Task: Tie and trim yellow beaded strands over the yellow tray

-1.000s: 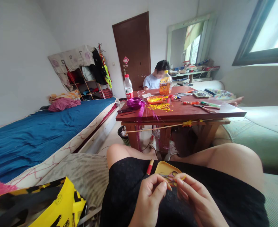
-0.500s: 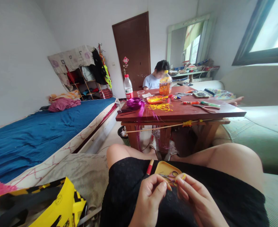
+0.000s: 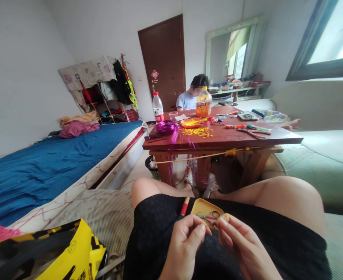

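Observation:
My left hand (image 3: 187,239) is closed in a pinch above my lap, thumb against the fingers; what it pinches is too small to make out. Facing it, my right hand (image 3: 241,241) also pinches, with a speck of yellow showing at its fingertips that I cannot name. Just beyond the fingertips a yellow tray (image 3: 200,203) rests on my black-clad lap. Small scissors (image 3: 215,214) with ring handles lie in it, partly covered by my hands. Left of the tray is a short red-and-tan stick-like piece (image 3: 185,206).
Ahead stands a red-brown table (image 3: 279,134) bearing purple fibre (image 3: 167,127), yellow strands (image 3: 197,132), pliers (image 3: 254,133), a water bottle (image 3: 158,107) and an orange-filled jug (image 3: 203,104). A person (image 3: 186,100) sits behind it. A yellow-black bag (image 3: 81,249) lies at lower left.

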### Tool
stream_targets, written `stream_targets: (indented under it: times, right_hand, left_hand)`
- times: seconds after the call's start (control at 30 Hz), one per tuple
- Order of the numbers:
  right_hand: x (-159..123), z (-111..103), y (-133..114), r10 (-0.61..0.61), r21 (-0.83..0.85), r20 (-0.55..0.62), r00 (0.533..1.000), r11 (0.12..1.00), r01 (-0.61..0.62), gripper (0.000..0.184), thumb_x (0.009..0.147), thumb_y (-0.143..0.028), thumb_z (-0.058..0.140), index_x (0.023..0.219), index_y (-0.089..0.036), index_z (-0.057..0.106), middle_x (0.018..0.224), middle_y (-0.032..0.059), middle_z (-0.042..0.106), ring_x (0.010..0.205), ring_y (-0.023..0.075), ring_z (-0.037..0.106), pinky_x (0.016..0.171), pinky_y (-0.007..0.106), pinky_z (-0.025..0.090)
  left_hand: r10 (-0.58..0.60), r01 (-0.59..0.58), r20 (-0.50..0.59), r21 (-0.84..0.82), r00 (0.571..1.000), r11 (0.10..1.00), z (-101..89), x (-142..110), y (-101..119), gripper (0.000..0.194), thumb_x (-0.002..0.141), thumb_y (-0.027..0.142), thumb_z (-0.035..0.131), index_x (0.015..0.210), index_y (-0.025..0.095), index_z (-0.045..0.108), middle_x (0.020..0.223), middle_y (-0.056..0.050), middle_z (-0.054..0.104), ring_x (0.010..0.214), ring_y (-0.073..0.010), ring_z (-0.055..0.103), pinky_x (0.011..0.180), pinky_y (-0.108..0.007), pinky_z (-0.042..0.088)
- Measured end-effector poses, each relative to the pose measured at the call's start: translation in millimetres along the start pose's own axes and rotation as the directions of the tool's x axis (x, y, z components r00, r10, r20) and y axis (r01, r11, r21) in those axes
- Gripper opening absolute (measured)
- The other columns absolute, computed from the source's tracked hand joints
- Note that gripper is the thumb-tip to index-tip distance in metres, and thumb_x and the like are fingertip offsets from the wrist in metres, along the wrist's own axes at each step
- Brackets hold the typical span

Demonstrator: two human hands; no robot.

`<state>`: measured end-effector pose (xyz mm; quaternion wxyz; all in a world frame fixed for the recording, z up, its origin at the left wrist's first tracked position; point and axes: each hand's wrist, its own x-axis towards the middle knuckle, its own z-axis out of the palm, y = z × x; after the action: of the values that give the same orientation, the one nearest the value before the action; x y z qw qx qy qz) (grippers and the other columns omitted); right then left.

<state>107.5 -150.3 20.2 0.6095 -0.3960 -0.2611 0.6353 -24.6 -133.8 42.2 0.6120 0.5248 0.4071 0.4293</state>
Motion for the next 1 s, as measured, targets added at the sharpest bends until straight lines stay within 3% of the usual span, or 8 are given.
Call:
stream_targets:
  times: [0.2, 0.5, 0.87, 1.0]
  right_hand:
    - [2, -3, -2, 0.027, -0.022, 0.085, 0.996, 0.999, -0.025, 0.031, 0.066, -0.042, 0.074, 0.059, -0.016, 0.058, 0.053, -0.0058, 0.040, 0.052, 0.0080, 0.028, 0.049, 0.018, 0.028]
    - [2, -2, 0, 0.008, -0.043, 0.082, 0.997, 0.999, -0.005, 0.027, 0.063, -0.040, 0.075, 0.056, -0.019, 0.060, 0.048, -0.0042, 0.045, 0.046, 0.0095, 0.033, 0.047, 0.023, 0.031]
    - [2, -2, 2, 0.012, -0.047, 0.051, 0.999, 0.999, -0.010, 0.029, 0.064, -0.042, 0.074, 0.059, -0.017, 0.060, 0.049, -0.0060, 0.040, 0.047, 0.0081, 0.028, 0.047, 0.021, 0.026]
    - [2, -1, 0, 0.034, -0.043, 0.078, 0.996, 0.999, -0.031, 0.028, 0.063, -0.042, 0.075, 0.060, -0.018, 0.060, 0.052, -0.0052, 0.042, 0.049, 0.0090, 0.029, 0.049, 0.022, 0.029]
  left_hand:
    - [0.001, -0.001, 0.007, 0.077, 1.000, 0.997, 1.8, -3, 2, 0.029, 0.077, 0.043, 0.057, 0.072, 0.015, 0.055, 0.056, 0.006, 0.040, 0.050, -0.0075, 0.031, 0.048, -0.020, 0.026]
    - [0.107, -0.086, -0.038, 0.367, 0.994, 0.926, 7.3, -5, 8, 0.017, 0.079, 0.030, 0.052, 0.070, 0.015, 0.055, 0.064, 0.000, 0.051, 0.056, -0.0117, 0.042, 0.054, -0.022, 0.035]
    - [0.136, -0.119, -0.013, 0.414, 0.991, 0.902, 7.3, -5, 11, 0.014, 0.078, 0.023, 0.052, 0.066, 0.016, 0.054, 0.062, 0.001, 0.051, 0.054, -0.0111, 0.043, 0.051, -0.022, 0.034]
    - [0.197, -0.160, -0.024, 0.486, 0.980, 0.859, 6.9, -5, 8, 0.013, 0.079, 0.023, 0.052, 0.069, 0.016, 0.057, 0.067, -0.002, 0.056, 0.057, -0.0129, 0.048, 0.054, -0.023, 0.037]
